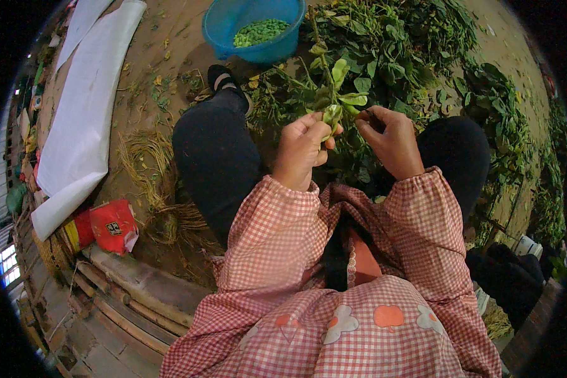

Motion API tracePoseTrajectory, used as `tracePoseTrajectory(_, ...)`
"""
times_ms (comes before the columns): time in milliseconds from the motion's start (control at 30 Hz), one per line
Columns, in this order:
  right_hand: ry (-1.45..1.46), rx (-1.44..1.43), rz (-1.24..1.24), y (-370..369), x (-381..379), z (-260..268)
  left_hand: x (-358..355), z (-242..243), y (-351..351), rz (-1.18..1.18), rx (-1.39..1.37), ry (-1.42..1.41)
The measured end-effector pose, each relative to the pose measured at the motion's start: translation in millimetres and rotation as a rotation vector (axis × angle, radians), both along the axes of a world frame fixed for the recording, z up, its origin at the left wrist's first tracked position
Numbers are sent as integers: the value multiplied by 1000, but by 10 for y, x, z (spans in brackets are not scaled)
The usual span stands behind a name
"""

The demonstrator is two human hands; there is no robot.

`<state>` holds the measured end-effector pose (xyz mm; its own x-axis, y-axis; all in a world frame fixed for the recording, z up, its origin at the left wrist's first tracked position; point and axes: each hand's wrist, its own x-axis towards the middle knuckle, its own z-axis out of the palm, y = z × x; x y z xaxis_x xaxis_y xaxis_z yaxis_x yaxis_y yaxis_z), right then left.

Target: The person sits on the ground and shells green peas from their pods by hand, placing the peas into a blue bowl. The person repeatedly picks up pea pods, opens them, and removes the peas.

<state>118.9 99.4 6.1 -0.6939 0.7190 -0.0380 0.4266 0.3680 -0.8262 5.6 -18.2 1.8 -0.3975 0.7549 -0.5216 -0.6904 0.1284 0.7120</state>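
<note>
My left hand [307,141] grips the pod-bearing end of a green bean plant stem [331,80], which rises away from me between my knees. Several flat green pods hang on it, one of them a pale pod [340,72] near the upper part. Close to the right of the stem, my right hand [386,137] pinches at a green pod with thumb and forefinger; its fingertips partly hide what they hold. Beyond my left foot stands a blue plastic basin [264,53] with a heap of shelled green beans [261,33] inside.
Cut leafy bean plants [392,42] lie piled ahead and to the right. On the left are a white woven sheet [82,118], a bundle of dry roots or straw [158,189], a red bag [114,227] and wooden poles [127,326]. Dark cloth [505,279] lies at the lower right.
</note>
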Motion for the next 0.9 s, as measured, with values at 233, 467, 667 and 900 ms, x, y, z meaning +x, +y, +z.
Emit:
tracePoseTrajectory(233,-115,215,-64,-3,-8,-21,14,42,2,-14,-16,11)
tracePoseTrajectory(467,-118,343,-31,-26,-16,-52,22,28,18,-54,5,-17)
tracePoseTrajectory(667,-234,291,-76,14,-22,-72,29,37,15,-53,24,-42)
tracePoseTrajectory(900,-51,-71,-39,71,-15,-27,-16,45,6,62,94,-161)
